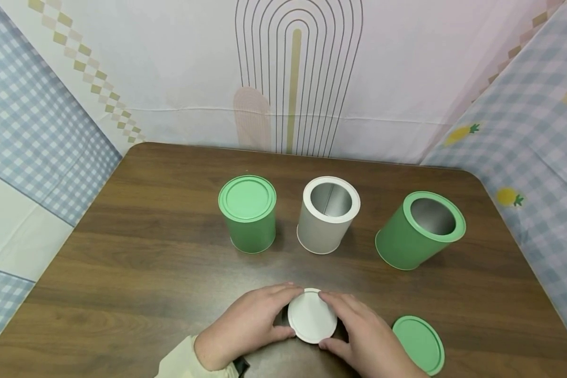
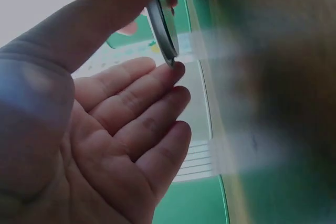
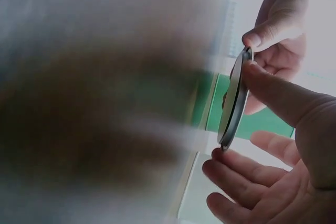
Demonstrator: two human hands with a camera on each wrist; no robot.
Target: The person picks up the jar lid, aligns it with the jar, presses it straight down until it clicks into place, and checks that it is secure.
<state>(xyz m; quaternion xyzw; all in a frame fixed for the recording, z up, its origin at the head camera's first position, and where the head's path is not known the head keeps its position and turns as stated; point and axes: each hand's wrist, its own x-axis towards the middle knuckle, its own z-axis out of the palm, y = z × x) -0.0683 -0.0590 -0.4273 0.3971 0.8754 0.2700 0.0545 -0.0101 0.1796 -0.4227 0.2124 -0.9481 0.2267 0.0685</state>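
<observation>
Both hands hold a round white lid (image 1: 312, 316) by its rim, just above the near edge of the brown table (image 1: 137, 252). My left hand (image 1: 250, 323) pinches its left side between thumb and fingertips; my right hand (image 1: 359, 333) pinches the right side. In the left wrist view the lid (image 2: 163, 19) shows edge-on between thumb and fingers (image 2: 157, 85). The right wrist view shows the same lid (image 3: 233, 100) edge-on, my right thumb on it and the fingers (image 3: 236, 174) below. Behind stands an open white can (image 1: 327, 214).
A closed green can (image 1: 248, 212) stands left of the white can. An open green can (image 1: 420, 229) stands at the right. A loose green lid (image 1: 418, 344) lies flat by my right hand. Patterned cloth walls enclose the table on three sides.
</observation>
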